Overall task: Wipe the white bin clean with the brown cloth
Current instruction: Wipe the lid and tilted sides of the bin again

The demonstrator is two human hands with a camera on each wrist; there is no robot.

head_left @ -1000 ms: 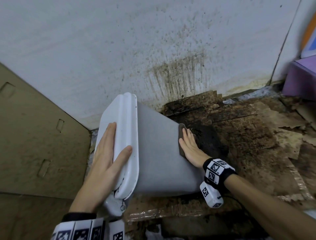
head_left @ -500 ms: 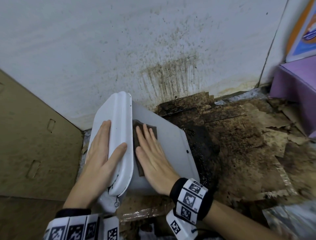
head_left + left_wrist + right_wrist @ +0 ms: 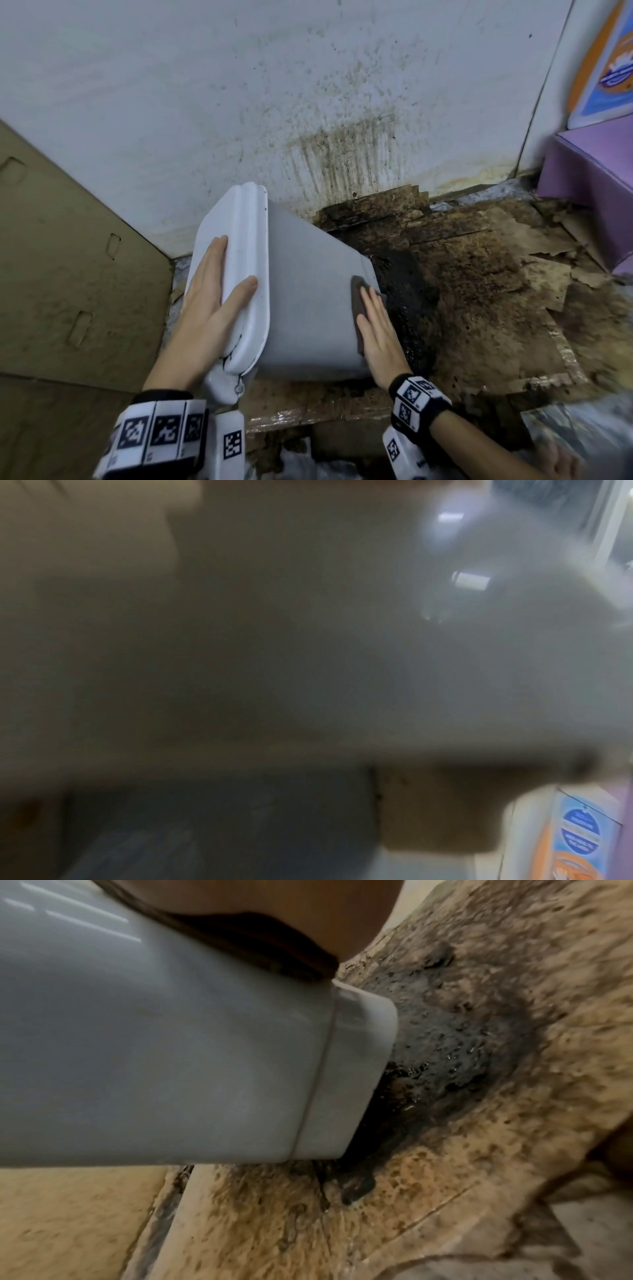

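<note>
head view shows no writing sharp enough to read on the orange and blue poster [image 3: 606,61]. the white bin [image 3: 308,308] lies tilted on stained cardboard [image 3: 479,291]. left hand [image 3: 209,294] rests flat on its lid, fingers straight. right hand [image 3: 378,337] presses the brown cloth [image 3: 359,301] near the base with straight fingers. right wrist view alone shows wet black grime [image 3: 455,1047] under the base; left wrist view is blur.

No text is legible — the poster [image 3: 606,65] print is blurred.

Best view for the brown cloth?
Head view: the cloth shows flat on the bin side, under the right hand. Right wrist shows only a dark edge beneath the palm. Left wrist is blurred; no cloth visible.
</note>
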